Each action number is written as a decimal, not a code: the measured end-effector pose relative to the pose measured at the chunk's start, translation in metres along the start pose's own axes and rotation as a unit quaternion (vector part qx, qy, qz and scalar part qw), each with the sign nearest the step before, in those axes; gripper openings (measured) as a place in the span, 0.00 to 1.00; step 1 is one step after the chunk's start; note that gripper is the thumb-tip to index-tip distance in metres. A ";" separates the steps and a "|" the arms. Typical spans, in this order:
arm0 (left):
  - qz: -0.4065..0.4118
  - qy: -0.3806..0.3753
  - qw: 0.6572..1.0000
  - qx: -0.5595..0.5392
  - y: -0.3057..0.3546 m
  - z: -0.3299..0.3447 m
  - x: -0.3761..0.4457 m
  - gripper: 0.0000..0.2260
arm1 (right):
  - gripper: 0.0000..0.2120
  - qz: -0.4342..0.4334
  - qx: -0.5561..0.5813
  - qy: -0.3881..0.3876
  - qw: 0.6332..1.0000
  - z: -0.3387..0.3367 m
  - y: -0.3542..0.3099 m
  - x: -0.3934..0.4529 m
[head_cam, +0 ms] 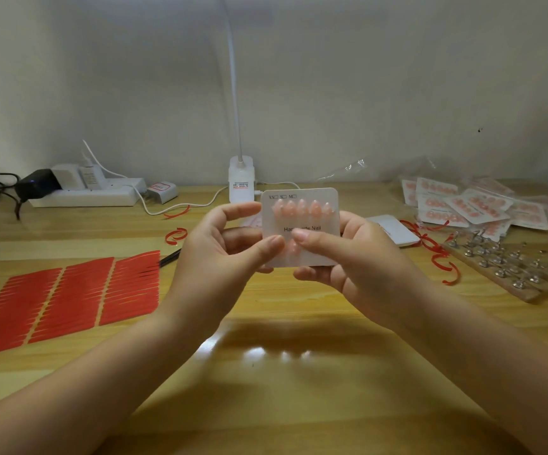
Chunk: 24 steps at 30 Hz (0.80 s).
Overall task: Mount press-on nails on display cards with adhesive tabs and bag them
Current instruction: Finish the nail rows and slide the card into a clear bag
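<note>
A white display card (312, 221) is held upright above the wooden table, between both hands. Several pink press-on nails (300, 207) sit in a row across its upper half. My left hand (223, 254) grips the card's left edge, fingers behind and thumb on the front. My right hand (348, 257) holds the right side from behind, and its thumb presses the lower row, where one pink nail (293, 247) shows between the two thumbs. Sheets of red adhesive tabs (69, 297) lie flat at the left.
Bagged finished cards (473, 205) pile up at the back right. A wooden board with metal nail stands (502, 264) lies right. Red peeled strips (437, 254) are scattered about. A power strip (82, 192), a lamp base (241, 178) and a white case (394, 228) stand behind.
</note>
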<state>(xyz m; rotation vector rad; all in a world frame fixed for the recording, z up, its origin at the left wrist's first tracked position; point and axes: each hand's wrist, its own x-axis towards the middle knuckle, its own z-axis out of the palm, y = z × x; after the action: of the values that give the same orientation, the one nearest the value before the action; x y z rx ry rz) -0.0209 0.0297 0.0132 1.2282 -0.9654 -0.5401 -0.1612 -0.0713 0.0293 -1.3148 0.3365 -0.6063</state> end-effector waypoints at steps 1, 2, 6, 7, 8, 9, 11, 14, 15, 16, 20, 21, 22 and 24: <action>0.002 0.000 1.000 0.002 0.000 0.001 0.000 0.24 | 0.11 -0.006 -0.012 0.003 1.000 0.000 0.001 0.000; 0.002 0.000 1.000 0.003 -0.001 0.002 -0.001 0.24 | 0.11 -0.010 -0.019 0.006 1.000 -0.001 0.002 0.000; -0.001 0.005 1.000 -0.002 -0.001 0.003 -0.002 0.24 | 0.16 -0.013 -0.033 0.010 0.999 -0.002 0.004 0.000; -0.002 0.005 1.000 -0.001 -0.001 0.004 -0.002 0.24 | 0.16 -0.015 -0.040 0.011 0.999 -0.002 0.004 0.001; -0.002 0.005 1.000 0.000 -0.001 0.004 -0.003 0.24 | 0.17 -0.019 -0.048 0.010 0.999 -0.002 0.004 0.001; -0.004 0.006 1.000 -0.001 -0.001 0.004 -0.003 0.24 | 0.17 -0.022 -0.055 0.008 0.998 -0.002 0.004 0.001; -0.008 0.006 1.000 -0.007 -0.001 0.005 -0.004 0.24 | 0.16 -0.026 -0.063 0.005 0.998 -0.002 0.005 0.000; -0.007 0.005 1.000 -0.012 -0.002 0.003 -0.003 0.24 | 0.13 -0.021 -0.044 0.009 0.999 -0.001 0.005 0.001; -0.002 0.007 1.000 -0.011 -0.002 0.003 -0.002 0.24 | 0.11 -0.013 -0.022 0.004 1.000 -0.001 0.005 0.001; 0.007 0.011 1.000 -0.004 -0.003 0.002 -0.002 0.23 | 0.10 -0.002 0.005 -0.004 1.000 0.000 0.004 0.002; 0.149 0.052 0.973 0.171 -0.006 -0.001 -0.002 0.20 | 0.08 0.025 0.059 -0.006 0.998 0.001 0.003 0.004; 0.224 0.053 0.939 0.257 -0.008 -0.002 -0.001 0.20 | 0.08 0.027 0.063 0.005 0.998 0.002 0.004 0.004; 0.301 0.045 0.893 0.331 -0.010 -0.004 0.001 0.20 | 0.09 0.029 0.067 0.014 0.997 0.002 0.005 0.004; 0.410 0.025 0.810 0.419 -0.017 -0.007 0.003 0.18 | 0.10 0.030 0.074 0.023 0.997 0.003 0.006 0.005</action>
<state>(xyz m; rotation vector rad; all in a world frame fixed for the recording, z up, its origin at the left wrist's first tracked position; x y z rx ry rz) -0.0114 0.0260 -0.0017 1.3892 -1.6359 0.6909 -0.1547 -0.0710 0.0248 -1.1460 0.3614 -0.5999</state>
